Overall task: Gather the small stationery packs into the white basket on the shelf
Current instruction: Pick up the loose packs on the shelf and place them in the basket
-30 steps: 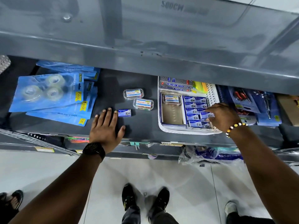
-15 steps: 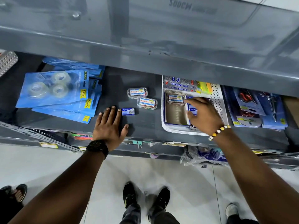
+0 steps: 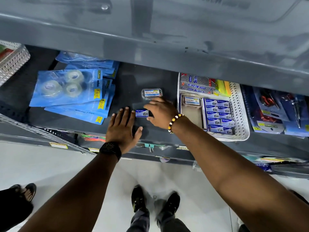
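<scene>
A small blue stationery pack [image 3: 141, 113] lies on the dark shelf [image 3: 130, 77]. My right hand [image 3: 161, 113] hovers over its right end, thumb and fingers apart on either side of it. Behind the hand sits a clear plastic case [image 3: 151, 93]; a second case is hidden under the hand. My left hand [image 3: 122, 128] rests flat on the shelf edge, fingertips just left of the blue pack. The white basket [image 3: 242, 114] stands to the right and holds several blue packs [image 3: 217, 114], one clear case [image 3: 192, 100] and a Softek box [image 3: 195, 84].
Blue blister cards of tape rolls [image 3: 71, 91] are stacked at the left. Carded scissors [image 3: 274, 111] lie right of the basket. An upper grey shelf [image 3: 150, 39] overhangs the back. A perforated metal basket [image 3: 11, 64] is far left. Another person's foot [image 3: 25, 191] stands on the floor.
My right hand left the white basket and swung left across the shelf to the small blue pack, covering one clear case. My left hand stayed flat on the shelf edge.
</scene>
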